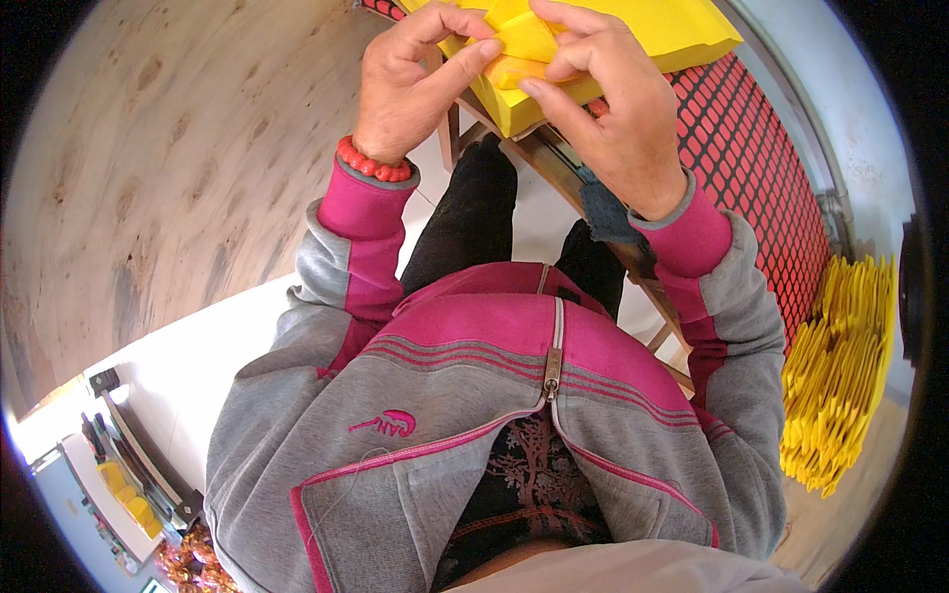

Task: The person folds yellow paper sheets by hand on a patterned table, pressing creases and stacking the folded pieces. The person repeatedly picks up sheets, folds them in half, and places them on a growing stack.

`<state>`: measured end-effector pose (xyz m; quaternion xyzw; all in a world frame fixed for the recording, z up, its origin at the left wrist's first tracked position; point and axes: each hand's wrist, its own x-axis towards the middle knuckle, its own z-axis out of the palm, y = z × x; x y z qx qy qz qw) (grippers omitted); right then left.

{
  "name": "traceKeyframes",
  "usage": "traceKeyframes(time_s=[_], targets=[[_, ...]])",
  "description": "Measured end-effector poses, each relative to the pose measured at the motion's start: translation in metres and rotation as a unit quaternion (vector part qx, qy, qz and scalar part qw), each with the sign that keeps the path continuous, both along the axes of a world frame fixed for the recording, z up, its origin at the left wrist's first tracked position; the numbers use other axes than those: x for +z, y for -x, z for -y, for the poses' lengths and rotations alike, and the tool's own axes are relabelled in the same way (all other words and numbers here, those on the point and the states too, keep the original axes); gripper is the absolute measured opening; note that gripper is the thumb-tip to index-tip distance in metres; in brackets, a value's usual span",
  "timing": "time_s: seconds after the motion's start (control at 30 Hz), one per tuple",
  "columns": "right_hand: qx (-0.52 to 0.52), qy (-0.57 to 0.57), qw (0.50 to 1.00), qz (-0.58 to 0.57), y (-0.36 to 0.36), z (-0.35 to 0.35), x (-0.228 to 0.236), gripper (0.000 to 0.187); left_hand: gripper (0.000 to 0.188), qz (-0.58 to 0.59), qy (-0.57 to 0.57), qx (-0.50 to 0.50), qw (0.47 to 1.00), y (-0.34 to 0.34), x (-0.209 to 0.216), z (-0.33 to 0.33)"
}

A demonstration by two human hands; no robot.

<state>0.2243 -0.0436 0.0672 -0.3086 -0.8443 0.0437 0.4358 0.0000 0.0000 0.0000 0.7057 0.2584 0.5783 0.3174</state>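
Note:
A yellow sheet (529, 42), thin and paper-like, is folded between my two hands at the top of the view. My left hand (420, 74) pinches its left side between thumb and fingers; a red beaded bracelet (374, 163) circles that wrist. On the other side, my right hand (623, 104) has its thumb and fingers closed on the sheet's right edge, near a small folded flap. Just beneath and behind lies a thick stack of yellow sheets (682, 35). The upper part of the folded sheet is cut off by the picture's edge.
The stack rests on a wooden-framed table with a red and black lattice-patterned top (751, 128). At the right stands a tall row of folded yellow pieces (835, 381). A large wooden board (158, 178) fills the left. Dark blue cloth (608, 208) hangs by the table frame.

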Motion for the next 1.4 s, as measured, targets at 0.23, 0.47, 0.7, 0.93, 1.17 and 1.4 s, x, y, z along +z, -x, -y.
traceKeyframes(time_s=[0.23, 0.47, 0.7, 0.93, 1.17, 1.4], targets=[[0.011, -0.065, 0.997, 0.033, 0.005, 0.000, 0.003, 0.015, 0.011, 0.040, 0.000, -0.004, 0.999, -0.002, -0.002, -0.001], [0.007, -0.001, 1.000, 0.009, 0.006, 0.001, 0.001, 0.014, 0.013, 0.004, 0.026, -0.063, 0.998, 0.012, -0.004, -0.001], [0.029, 0.065, 0.996, -0.053, 0.007, 0.000, -0.004, 0.015, 0.023, -0.066, -0.026, -0.081, 0.994, 0.017, 0.008, 0.001], [0.030, 0.035, 0.998, -0.054, 0.006, -0.003, -0.005, 0.017, 0.012, -0.051, 0.002, -0.049, 0.997, 0.011, 0.007, 0.002], [0.019, -0.018, 0.996, -0.082, 0.007, -0.001, -0.003, 0.025, 0.012, 0.011, 0.031, -0.022, 0.999, 0.004, 0.002, 0.000], [0.013, -0.054, 0.998, 0.024, 0.006, 0.000, 0.003, 0.019, 0.011, 0.037, 0.034, -0.014, 0.999, 0.000, -0.001, -0.002]])
